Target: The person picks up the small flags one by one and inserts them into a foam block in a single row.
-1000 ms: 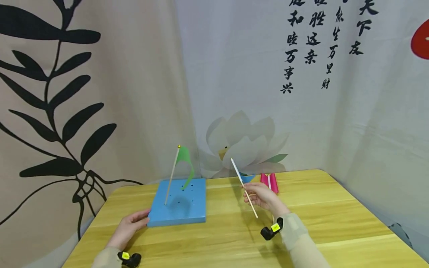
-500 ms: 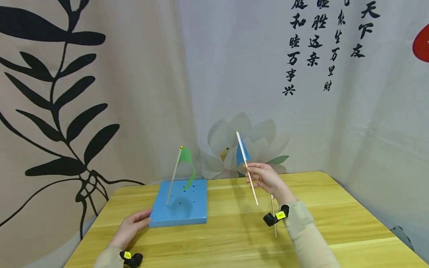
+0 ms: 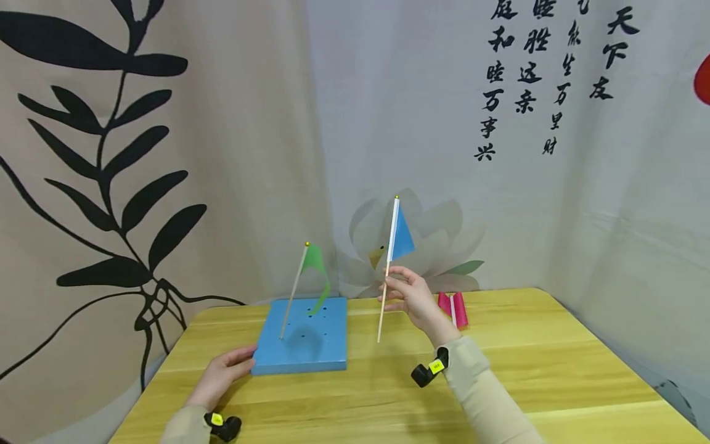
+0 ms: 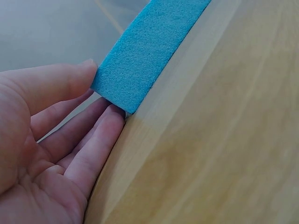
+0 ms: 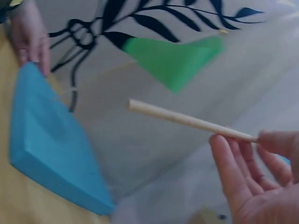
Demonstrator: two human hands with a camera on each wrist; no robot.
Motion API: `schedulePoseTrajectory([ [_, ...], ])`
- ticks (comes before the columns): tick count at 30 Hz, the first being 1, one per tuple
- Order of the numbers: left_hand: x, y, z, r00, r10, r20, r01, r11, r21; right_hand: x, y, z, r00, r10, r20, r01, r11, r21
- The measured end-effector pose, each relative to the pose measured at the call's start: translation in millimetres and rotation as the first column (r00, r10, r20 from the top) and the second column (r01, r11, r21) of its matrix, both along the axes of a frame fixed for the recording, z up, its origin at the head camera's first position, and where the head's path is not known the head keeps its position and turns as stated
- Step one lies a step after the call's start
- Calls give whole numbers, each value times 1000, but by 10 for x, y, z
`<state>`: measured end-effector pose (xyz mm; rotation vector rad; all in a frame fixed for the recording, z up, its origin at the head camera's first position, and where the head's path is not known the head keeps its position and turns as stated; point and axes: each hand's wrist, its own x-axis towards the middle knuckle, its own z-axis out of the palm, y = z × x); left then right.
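1. Left hand [image 3: 226,373], lower left of the frame: fingers nearly straight, thumb and fingertips touching one corner of the blue block [image 3: 327,357], not wrapped round it. Pressure couldn't be told. A light touch there could have let the block slide or swivel on the wooden table [image 3: 360,404] if pushed from its far side.
2. Black wrist camera [image 3: 427,372] on the right arm, below centre: stuck out from the cuff; a low sweep could have bumped the block.
3. Right hand [image 3: 413,299], right of centre: thumb and fingertips pinched together on the blue flag [image 3: 402,235] by its stick, just below the cloth. Flag was up off the table, slightly tilted, right of the block. Long bare end below the pinch, so a knock could have twisted it or made it slip.
4. Holes [image 3: 302,336] in the block, left of centre: small dark dots. A crooked or off-centre push would likely have missed or bent the stick.
5. Green flag [image 3: 313,259], left of centre: stood in the block, leaning right, cloth curling down. Could have snagged or been knocked loose by anything coming across.
6. Pink flag [image 3: 460,313], beyond the right forearm: stick mostly hidden; a careless elbow or sleeve could have shoved it.
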<state>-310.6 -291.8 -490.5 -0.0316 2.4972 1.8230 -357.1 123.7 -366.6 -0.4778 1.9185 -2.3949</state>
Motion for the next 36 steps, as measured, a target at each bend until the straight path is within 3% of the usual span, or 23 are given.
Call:
schedulePoseTrajectory([
  [8,-1,-6,12,1000,-2,-20,2,1000,1,-72,-476,-315,995,-54,-81,51,998,-37],
  [14,-18,-21,12,1000,-7,-29,7,1000,27,-103,-736,-447,988,-52,-147,45,998,-48],
  [24,8,-6,-25,999,1,-42,2,998,65,-178,-1047,-551,985,-16,-170,7,999,-48],
  [36,1,-23,-46,999,15,-46,-12,998,69,-254,-1238,-528,985,-29,-172,27,1000,-15],
])
